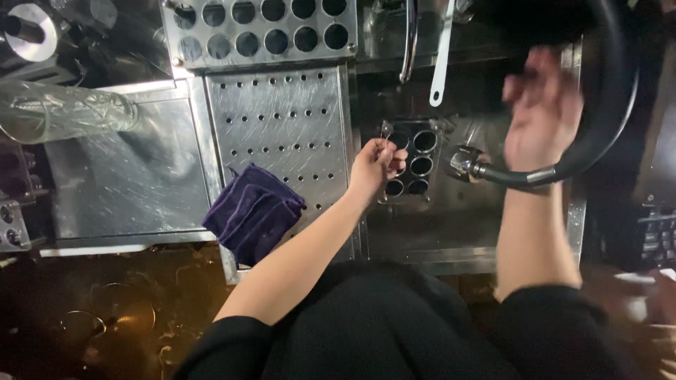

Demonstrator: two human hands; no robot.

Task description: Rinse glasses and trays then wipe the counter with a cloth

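The left hand (pixel 377 165) pinches the rim of a small holed metal rack (pixel 412 160); the right hand (pixel 542 112), fingers spread, hovers above a black hose (pixel 563 169). A purple cloth (pixel 253 211) lies left of both.

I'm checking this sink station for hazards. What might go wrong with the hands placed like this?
The right hand is blurred beside the black spray hose, so its nozzle might swing and spray. The left hand pinches the edge of a small metal rack of holes, which might tip. The purple cloth overhangs the counter edge and may slide off.

Folded cloth (pixel 253 211) on perforated tray (pixel 282 112); small holed rack (pixel 412 163) in sink right of it.
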